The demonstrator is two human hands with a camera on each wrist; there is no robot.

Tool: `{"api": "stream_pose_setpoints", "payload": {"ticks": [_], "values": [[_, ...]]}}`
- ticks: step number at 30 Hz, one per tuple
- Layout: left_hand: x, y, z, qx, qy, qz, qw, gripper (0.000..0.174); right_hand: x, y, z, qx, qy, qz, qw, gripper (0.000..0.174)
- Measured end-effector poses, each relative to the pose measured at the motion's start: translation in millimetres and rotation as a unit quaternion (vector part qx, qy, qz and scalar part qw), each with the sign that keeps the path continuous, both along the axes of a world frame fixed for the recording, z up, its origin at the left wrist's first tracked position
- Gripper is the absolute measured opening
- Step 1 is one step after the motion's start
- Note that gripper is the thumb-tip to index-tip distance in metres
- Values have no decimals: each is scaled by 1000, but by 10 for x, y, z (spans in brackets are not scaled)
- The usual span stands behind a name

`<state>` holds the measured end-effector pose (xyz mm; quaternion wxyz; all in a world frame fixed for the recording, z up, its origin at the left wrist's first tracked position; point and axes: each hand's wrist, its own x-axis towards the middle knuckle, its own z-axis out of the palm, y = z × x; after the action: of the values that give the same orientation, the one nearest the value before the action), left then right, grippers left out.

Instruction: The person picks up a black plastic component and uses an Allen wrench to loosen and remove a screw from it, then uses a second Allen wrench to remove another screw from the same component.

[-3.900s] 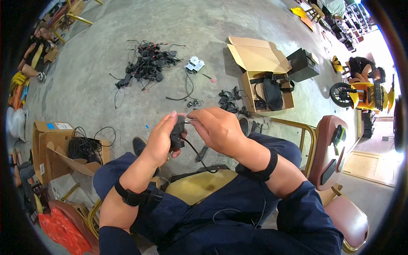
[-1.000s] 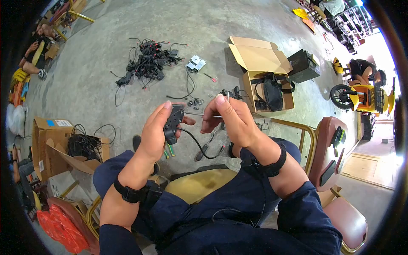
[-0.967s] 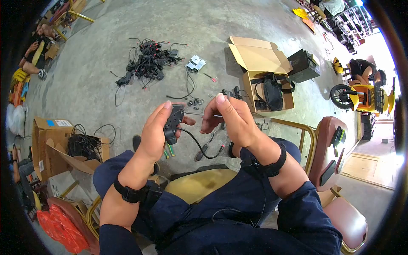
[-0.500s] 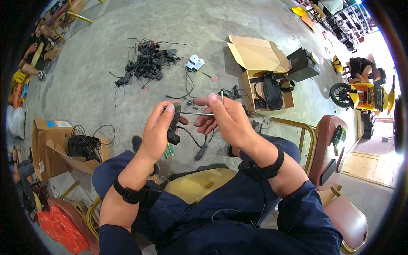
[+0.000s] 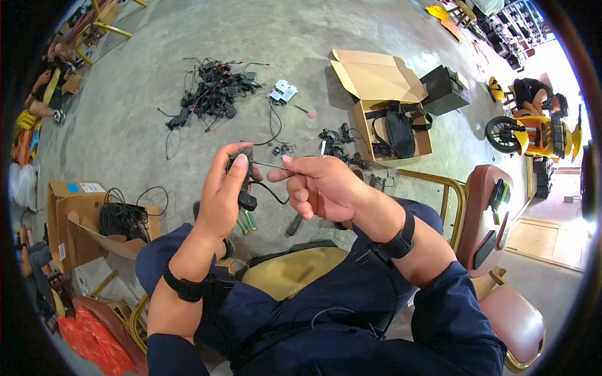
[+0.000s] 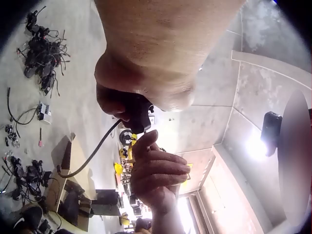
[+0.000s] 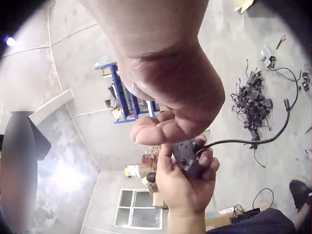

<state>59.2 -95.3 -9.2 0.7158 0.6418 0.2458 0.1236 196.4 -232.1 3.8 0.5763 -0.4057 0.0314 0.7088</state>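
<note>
My left hand [image 5: 219, 191] grips a small black plastic housing [image 5: 248, 201], its thumb along the near face. A black cable [image 7: 261, 142] with a red-tipped connector hangs from the housing. My right hand [image 5: 326, 188] pinches an L-shaped metal hex key [image 5: 269, 165] between thumb and forefinger, its other fingers loosely curled. The key's long arm points left at the housing's side, and its short bent end stands up behind the hand. In the right wrist view the housing's face [image 7: 186, 157] shows small holes; the key is hidden there by the right hand.
On the floor lie a heap of black cabled parts [image 5: 216, 94], a silver module [image 5: 283, 92], a screwdriver [image 5: 293, 225] and green-handled tools [image 5: 247, 220]. An open carton [image 5: 364, 128] holds a black bag. Another carton [image 5: 75, 207] with cables stands left, a chair [image 5: 480, 225] right.
The right hand has gone from bearing on the housing to holding the key out beside it, then rolled over so its curled fingers show. The left hand has shifted slightly left, turning the housing edge-on.
</note>
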Motion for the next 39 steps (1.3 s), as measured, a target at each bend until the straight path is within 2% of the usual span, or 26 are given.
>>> {"api": "stream_pose_setpoints", "payload": {"ticks": [2,7,11,13,23,25,26,28,29,31,32,34,37,39], "values": [[-13,12,1,23,13,-2,1000,37,-30,13,-4,2,4,-5,1000,37],[-16,5,21,51,13,-16,998,36,-16,15,16,17,-160,29,987,36],[-24,-18,-27,21,-5,-21,1000,33,-32,13,24,8,-231,57,971,35],[-26,-26,-44,5,1,-25,1000,33,-58,14,15,4,-355,62,933,32],[2,-57,-38,-18,5,-22,1000,37,-78,8,149,-17,-413,69,908,26],[5,-55,-34,-23,18,-28,999,38,-74,-24,80,72,-582,85,805,21],[5,-52,-35,-27,32,-33,999,39,-69,-32,59,72,-582,84,806,21],[-3,-42,-69,-24,45,-35,998,40,-60,-49,19,117,-661,78,737,15],[4,-37,-80,-22,56,-37,998,42,-39,-59,-16,116,-662,78,736,15],[6,-24,-64,-40,77,-43,995,42,-1,-70,-94,209,-761,56,612,13],[4,-13,-60,-57,98,-48,992,43,9,-78,-105,209,-761,56,612,13],[-4,38,-117,-74,99,-62,990,44,32,-93,-114,209,-795,87,562,12],[-3,55,-81,-115,113,-82,983,45,70,-99,-47,183,-808,134,544,12],[9,40,-49,-139,127,-89,978,46,64,-98,-79,185,-809,110,547,12]]}}
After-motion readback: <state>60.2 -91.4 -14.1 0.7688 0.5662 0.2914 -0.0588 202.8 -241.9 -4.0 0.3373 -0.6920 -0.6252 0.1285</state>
